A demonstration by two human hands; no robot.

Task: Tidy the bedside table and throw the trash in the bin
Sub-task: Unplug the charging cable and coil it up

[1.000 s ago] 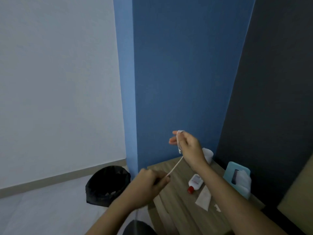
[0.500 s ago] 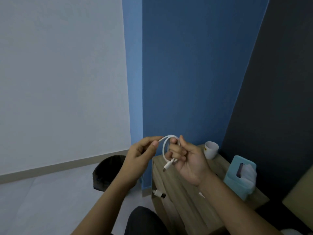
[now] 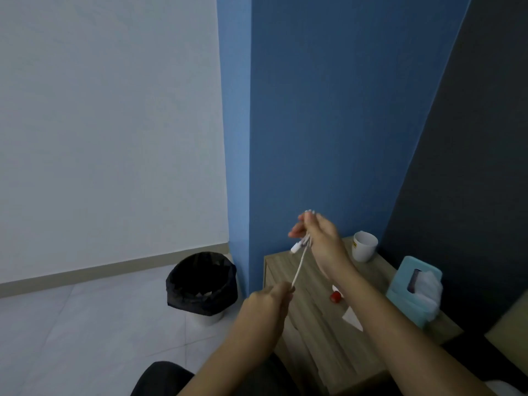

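Head view, looking down over a wooden bedside worktop (image 3: 317, 315) that stands in the corner between a blue wall and a dark one. Both hands are raised above its left front part, apart from each other and joined by a white cable (image 3: 298, 270). The right hand (image 3: 321, 238) is the higher one. Its fingers are curled round a small bundle of the cable's loops, and a white plug (image 3: 295, 248) hangs out just below the fingers. From that bundle one taut strand runs down and to the left to the left hand (image 3: 270, 302), which pinches the strand's lower end between thumb and curled fingers. The cable is wholly in the air, clear of the worktop.

On the worktop, a white cup (image 3: 364, 246) stands at the back near the blue wall. A teal tissue box (image 3: 400, 292) sits at the right edge with a white tissue (image 3: 428, 287) sticking out of its slot. A red cap (image 3: 335, 296) shows just beside the right forearm; it may belong to a small bottle, but the arm hides the rest. A white paper scrap (image 3: 353, 318) lies flat just in front of it, partly under the forearm.

On the tiled floor to the left of the worktop stands a bin (image 3: 225, 295) lined with a black bag, near the corner of the blue wall.
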